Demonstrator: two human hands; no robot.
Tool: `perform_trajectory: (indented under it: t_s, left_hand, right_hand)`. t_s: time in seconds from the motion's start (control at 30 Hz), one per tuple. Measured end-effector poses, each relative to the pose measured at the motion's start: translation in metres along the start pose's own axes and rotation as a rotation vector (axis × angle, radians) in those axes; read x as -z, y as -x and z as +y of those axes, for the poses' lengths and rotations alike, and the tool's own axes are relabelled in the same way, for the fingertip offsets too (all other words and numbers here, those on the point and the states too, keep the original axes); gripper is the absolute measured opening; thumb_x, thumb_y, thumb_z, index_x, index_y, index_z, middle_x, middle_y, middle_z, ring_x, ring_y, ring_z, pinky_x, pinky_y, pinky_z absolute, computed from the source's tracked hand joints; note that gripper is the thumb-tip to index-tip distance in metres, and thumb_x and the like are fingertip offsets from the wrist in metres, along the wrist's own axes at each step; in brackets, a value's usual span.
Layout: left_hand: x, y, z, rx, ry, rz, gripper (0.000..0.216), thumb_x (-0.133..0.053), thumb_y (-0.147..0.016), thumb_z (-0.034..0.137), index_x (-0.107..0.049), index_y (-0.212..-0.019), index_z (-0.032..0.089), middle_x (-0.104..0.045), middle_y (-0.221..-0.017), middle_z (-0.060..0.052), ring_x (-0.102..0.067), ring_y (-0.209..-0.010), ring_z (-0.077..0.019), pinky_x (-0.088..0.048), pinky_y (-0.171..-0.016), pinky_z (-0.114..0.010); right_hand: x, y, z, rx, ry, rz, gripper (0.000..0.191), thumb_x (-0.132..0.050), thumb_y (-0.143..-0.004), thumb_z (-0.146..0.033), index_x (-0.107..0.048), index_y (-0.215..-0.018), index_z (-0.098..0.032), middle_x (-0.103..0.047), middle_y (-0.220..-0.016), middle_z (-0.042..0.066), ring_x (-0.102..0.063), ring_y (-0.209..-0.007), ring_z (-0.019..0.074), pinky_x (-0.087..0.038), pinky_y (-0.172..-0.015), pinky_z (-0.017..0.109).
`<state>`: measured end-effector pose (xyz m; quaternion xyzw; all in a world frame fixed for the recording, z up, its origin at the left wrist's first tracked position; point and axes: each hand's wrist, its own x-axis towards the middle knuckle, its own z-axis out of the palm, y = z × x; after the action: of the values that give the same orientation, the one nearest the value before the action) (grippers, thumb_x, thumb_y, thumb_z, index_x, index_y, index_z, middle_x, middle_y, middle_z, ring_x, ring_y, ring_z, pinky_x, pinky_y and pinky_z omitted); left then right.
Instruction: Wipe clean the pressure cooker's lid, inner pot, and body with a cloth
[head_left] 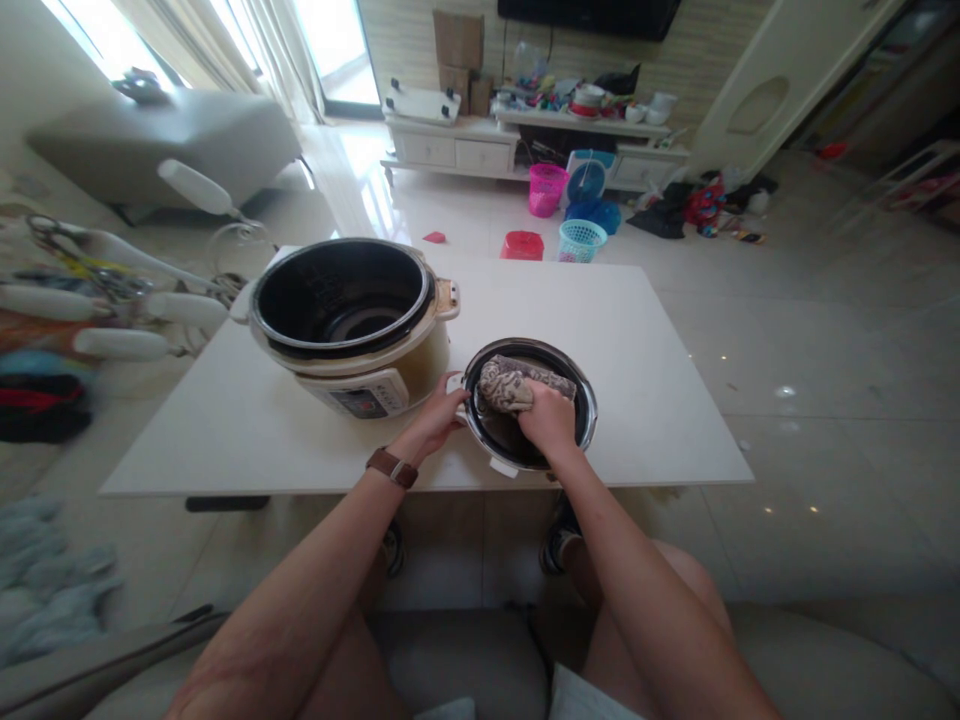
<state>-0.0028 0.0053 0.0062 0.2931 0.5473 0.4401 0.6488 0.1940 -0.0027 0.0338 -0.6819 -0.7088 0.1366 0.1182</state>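
A person presses a cloth [506, 383] into a round lid [511, 440] near the desk's [645, 385] front edge.
The left grip [439, 412] clasps the lid's left rim; the right grip [551, 420] is clenched around the cloth, inside the lid. The big uncovered cooker [420, 362] stands just left and slightly behind, crowding the left grip on that side. White desktop stretches from the lid to the right edge, giving room to move there and toward the far edge. Beyond that edge sit a light blue basket [582, 242] and a pink basket [547, 192], before a low white cabinet [484, 155].
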Motion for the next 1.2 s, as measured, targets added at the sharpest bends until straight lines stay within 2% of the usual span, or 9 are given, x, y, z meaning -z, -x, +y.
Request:
perform_trajectory:
  t_s: [0.23,0.8,1.0,1.2]
  left_hand:
    - [0.000,0.001,0.001,0.003,0.003,0.000,0.052,-0.072,-0.073,0.023,-0.058,-0.122,0.026,-0.065,-0.091,-0.001,-0.062,-0.072,-0.0166,-0.051,-0.056,-0.025]
    - [-0.001,-0.007,-0.007,-0.006,0.000,0.099,0.061,-0.073,-0.059,0.013,-0.061,-0.119,0.023,-0.071,-0.101,-0.004,-0.067,-0.083,-0.0216,-0.055,-0.063,-0.029]
    - [0.002,-0.009,-0.008,-0.007,0.073,-0.018,0.046,-0.073,-0.059,0.017,-0.063,-0.104,0.020,-0.066,-0.089,-0.001,-0.061,-0.077,-0.0163,-0.052,-0.060,-0.024]
    - [0.003,-0.010,-0.008,0.008,0.098,0.020,0.041,-0.073,-0.062,0.024,-0.062,-0.101,0.022,-0.065,-0.087,0.001,-0.059,-0.076,-0.0157,-0.050,-0.058,-0.023]
  right_hand:
    - [0.000,0.000,-0.001,-0.005,0.024,-0.017,0.046,-0.056,-0.091,-0.017,-0.074,-0.131,-0.032,-0.081,-0.124,0.007,-0.075,-0.113,0.0282,-0.052,-0.090,0.032]
    - [0.002,0.001,-0.005,-0.001,0.031,-0.036,0.043,-0.056,-0.095,-0.020,-0.074,-0.132,-0.032,-0.080,-0.127,0.007,-0.075,-0.114,0.0283,-0.052,-0.092,0.032]
    - [0.002,0.001,-0.004,0.016,0.022,-0.026,0.040,-0.057,-0.094,-0.020,-0.075,-0.129,-0.032,-0.081,-0.124,0.006,-0.076,-0.110,0.0281,-0.052,-0.088,0.031]
    - [0.003,0.001,-0.005,0.011,0.021,-0.031,0.041,-0.057,-0.093,-0.019,-0.075,-0.128,-0.032,-0.081,-0.123,0.006,-0.076,-0.108,0.0286,-0.051,-0.086,0.031]
